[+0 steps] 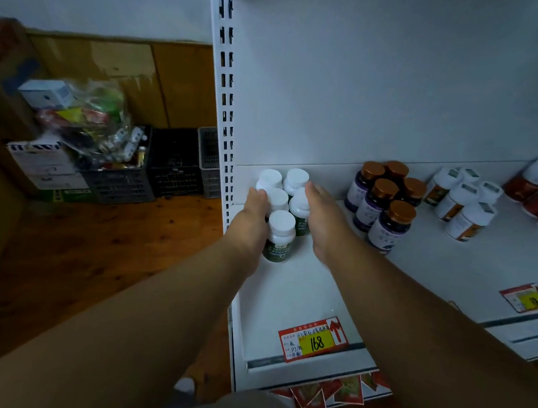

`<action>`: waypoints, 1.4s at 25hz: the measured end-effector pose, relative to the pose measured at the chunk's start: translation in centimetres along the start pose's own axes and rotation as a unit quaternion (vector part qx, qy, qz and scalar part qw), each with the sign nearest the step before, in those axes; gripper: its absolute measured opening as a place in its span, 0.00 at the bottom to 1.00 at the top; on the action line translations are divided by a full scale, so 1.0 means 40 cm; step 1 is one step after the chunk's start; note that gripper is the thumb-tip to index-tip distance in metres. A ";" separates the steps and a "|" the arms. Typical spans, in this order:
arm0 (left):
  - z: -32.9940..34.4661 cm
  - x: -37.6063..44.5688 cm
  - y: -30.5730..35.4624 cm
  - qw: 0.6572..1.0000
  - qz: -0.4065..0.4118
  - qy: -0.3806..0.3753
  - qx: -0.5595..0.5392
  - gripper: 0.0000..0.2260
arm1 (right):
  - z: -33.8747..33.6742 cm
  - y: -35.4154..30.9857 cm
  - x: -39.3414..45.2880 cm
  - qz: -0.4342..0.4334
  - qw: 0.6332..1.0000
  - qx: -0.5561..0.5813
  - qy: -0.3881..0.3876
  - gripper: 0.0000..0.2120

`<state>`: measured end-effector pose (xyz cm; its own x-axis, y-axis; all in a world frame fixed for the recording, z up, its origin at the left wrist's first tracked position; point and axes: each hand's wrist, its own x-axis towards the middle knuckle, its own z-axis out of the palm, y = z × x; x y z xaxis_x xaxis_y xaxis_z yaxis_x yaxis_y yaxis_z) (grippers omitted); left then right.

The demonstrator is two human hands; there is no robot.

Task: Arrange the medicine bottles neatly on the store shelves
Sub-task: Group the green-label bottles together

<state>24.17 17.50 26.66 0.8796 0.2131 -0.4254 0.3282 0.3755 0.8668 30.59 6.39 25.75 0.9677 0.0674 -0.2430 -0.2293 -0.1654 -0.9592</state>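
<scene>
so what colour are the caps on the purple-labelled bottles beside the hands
Coppery brown caps on the purple-labelled bottles, shown in the head view.
</scene>
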 end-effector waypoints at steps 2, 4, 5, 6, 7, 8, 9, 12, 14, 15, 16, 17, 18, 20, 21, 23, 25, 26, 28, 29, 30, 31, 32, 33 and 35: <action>-0.004 0.002 -0.003 1.000 0.005 -0.003 0.003 0.22 | -0.003 0.000 0.004 -0.002 1.000 -0.003 0.008 0.18; -0.006 0.003 -0.004 1.000 0.006 -0.016 0.015 0.20 | -0.003 0.000 0.007 0.006 1.000 -0.005 0.005 0.18; -0.007 0.002 -0.003 1.000 0.005 -0.021 0.020 0.20 | -0.004 0.000 0.008 0.005 1.000 -0.015 0.004 0.19; -0.007 0.003 -0.002 1.000 0.006 -0.022 0.021 0.20 | -0.006 0.000 0.009 0.001 1.000 -0.021 -0.001 0.19; -0.007 0.000 0.003 1.000 0.009 -0.020 0.017 0.20 | -0.009 0.001 0.013 -0.005 1.000 -0.023 -0.005 0.20; -0.010 -0.011 0.009 1.000 0.013 -0.011 0.010 0.19 | -0.012 -0.003 0.008 -0.011 1.000 -0.015 -0.008 0.21; -0.015 -0.024 0.010 1.000 0.020 0.008 0.012 0.19 | -0.017 -0.001 -0.003 -0.020 1.000 -0.017 0.000 0.22; -0.057 -0.072 -0.018 0.984 0.070 0.075 0.148 0.18 | -0.042 0.033 -0.080 -0.083 0.985 -0.115 0.101 0.19; -0.078 -0.105 -0.047 0.956 0.112 0.080 0.260 0.17 | -0.049 0.076 -0.156 -0.137 0.967 -0.183 0.115 0.15; -0.082 -0.113 -0.058 0.940 0.137 0.069 0.305 0.16 | -0.048 0.092 -0.186 -0.159 0.962 -0.208 0.080 0.16; -0.084 -0.112 -0.066 0.924 0.157 0.056 0.344 0.16 | -0.045 0.102 -0.205 -0.175 0.957 -0.227 0.038 0.18; -0.086 -0.108 -0.073 0.913 0.175 0.047 0.365 0.16 | -0.041 0.112 -0.208 -0.183 0.953 -0.243 0.006 0.19; -0.088 -0.100 -0.077 0.905 0.183 0.044 0.381 0.17 | -0.037 0.114 -0.207 -0.191 0.948 -0.257 -0.006 0.19; -0.090 -0.088 -0.082 0.898 0.189 0.052 0.395 0.17 | -0.030 0.113 -0.199 -0.201 0.941 -0.273 0.001 0.17; -0.092 -0.082 -0.086 0.895 0.192 0.057 0.398 0.17 | -0.027 0.114 -0.197 -0.205 0.938 -0.278 0.006 0.16; -0.090 -0.079 -0.093 0.887 0.201 0.060 0.411 0.17 | -0.024 0.117 -0.195 -0.209 0.936 -0.283 0.010 0.15; -0.088 -0.078 -0.090 0.880 0.207 0.062 0.422 0.17 | -0.025 0.116 -0.194 -0.209 0.934 -0.289 0.007 0.16; -0.087 -0.079 -0.088 0.880 0.205 0.065 0.424 0.17 | -0.025 0.113 -0.194 -0.207 0.933 -0.294 0.005 0.16; -0.084 -0.100 -0.084 0.883 0.192 0.079 0.422 0.19 | -0.029 0.105 -0.202 -0.197 0.935 -0.296 0.001 0.17; -0.082 -0.117 -0.084 0.886 0.185 0.093 0.416 0.20 | -0.032 0.099 -0.212 -0.189 0.938 -0.290 -0.001 0.18; -0.081 -0.138 -0.089 0.888 0.181 0.108 0.409 0.20 | -0.038 0.095 -0.226 -0.182 0.942 -0.282 -0.004 0.19; -0.076 -0.168 -0.096 0.888 0.182 0.123 0.403 0.20 | -0.050 0.090 -0.244 -0.178 0.944 -0.279 -0.007 0.20; -0.068 -0.200 -0.101 0.886 0.190 0.131 0.401 0.19 | -0.068 0.081 -0.264 -0.179 0.943 -0.280 -0.009 0.20; -0.056 -0.231 -0.105 0.885 0.201 0.128 0.401 0.19 | -0.087 0.073 -0.282 -0.184 0.941 -0.283 -0.007 0.20; -0.030 -0.266 -0.115 0.885 0.216 0.109 0.397 0.18 | -0.125 0.066 -0.298 -0.194 0.941 -0.275 0.020 0.18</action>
<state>12.88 14.59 26.90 0.9230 0.3840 0.0264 0.1918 -0.5182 0.8335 18.95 0.24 26.82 0.9731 0.1922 0.1267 0.2206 -0.6210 -0.7521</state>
